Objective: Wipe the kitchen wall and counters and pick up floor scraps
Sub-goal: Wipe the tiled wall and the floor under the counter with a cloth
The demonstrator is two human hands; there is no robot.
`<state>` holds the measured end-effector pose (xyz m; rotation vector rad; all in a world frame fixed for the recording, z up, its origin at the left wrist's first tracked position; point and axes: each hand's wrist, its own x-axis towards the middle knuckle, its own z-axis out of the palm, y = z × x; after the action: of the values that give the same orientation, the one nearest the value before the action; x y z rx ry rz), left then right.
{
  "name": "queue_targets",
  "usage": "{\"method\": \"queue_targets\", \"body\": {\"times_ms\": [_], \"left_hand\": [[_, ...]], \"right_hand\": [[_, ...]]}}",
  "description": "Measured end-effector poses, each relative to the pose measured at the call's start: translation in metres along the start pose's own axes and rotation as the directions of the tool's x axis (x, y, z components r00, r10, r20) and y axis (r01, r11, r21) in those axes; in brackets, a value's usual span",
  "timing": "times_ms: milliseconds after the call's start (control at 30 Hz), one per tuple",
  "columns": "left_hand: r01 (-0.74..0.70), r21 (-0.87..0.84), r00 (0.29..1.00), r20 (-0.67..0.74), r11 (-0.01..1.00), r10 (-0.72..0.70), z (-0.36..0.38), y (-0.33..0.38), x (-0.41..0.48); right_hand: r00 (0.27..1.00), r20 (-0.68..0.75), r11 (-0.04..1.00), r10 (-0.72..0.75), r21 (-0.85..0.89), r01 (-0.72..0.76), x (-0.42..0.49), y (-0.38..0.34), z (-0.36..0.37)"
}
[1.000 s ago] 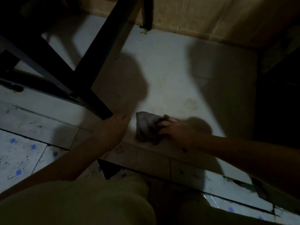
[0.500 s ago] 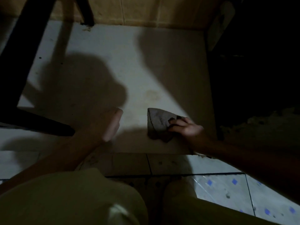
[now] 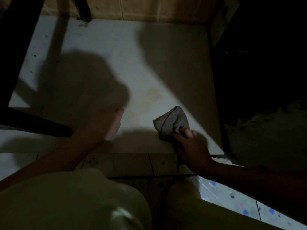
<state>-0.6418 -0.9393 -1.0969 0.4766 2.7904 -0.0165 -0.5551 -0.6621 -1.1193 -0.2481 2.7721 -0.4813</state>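
Rightward travel of the cloth (image 3: 172,123) is the change: it now lies well apart from the left hand (image 3: 111,125) and nearer the right edge of the white ledge (image 3: 149,55). The right hand (image 3: 191,145) grips the cloth's near edge with curled fingers and presses it on the ledge, close to the front lip. The left hand rests flat on the ledge as a brace, fingers straight though blurred; the hands are apart.

The step in hand appears to be wiping the ledge. A faint yellowish stain (image 3: 154,94) lies just beyond the cloth and probably needs firm, overlapping strokes. Spreading the bunched cloth flatter would likely cover more surface. Work outward toward the tiled wall (image 3: 141,9), and keep strokes short near the dark frame leg (image 3: 41,128).
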Motion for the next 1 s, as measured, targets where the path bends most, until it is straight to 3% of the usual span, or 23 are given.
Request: {"method": "queue_targets", "body": {"times_ms": [100, 400, 633, 733, 1000], "left_hand": [[-0.032, 0.016, 0.997, -0.065, 0.999, 0.033, 0.006, -0.011, -0.006], [0.090, 0.017, 0.996, -0.018, 0.996, -0.090, -0.003, -0.037, -0.044], [0.179, 0.019, 0.983, -0.038, 0.984, -0.178, 0.000, -0.055, -0.067], [0.172, 0.022, 0.983, -0.070, 0.985, -0.170, -0.003, -0.058, -0.069], [0.235, 0.064, 0.971, -0.055, 0.970, -0.231, -0.001, -0.068, -0.053]], "right_hand": [[0.999, 0.023, 0.999, -0.046, 0.031, 0.045, 0.008, -0.014, 0.005], [0.956, 0.012, 0.926, -0.293, 0.255, 0.280, 0.048, -0.061, 0.025], [0.965, -0.044, 0.948, -0.260, 0.180, 0.263, 0.102, -0.109, 0.023], [0.969, -0.002, 0.961, -0.247, 0.131, 0.245, 0.129, -0.124, 0.016], [0.959, 0.006, 0.957, -0.282, 0.072, 0.281, 0.189, -0.121, -0.012]]}}
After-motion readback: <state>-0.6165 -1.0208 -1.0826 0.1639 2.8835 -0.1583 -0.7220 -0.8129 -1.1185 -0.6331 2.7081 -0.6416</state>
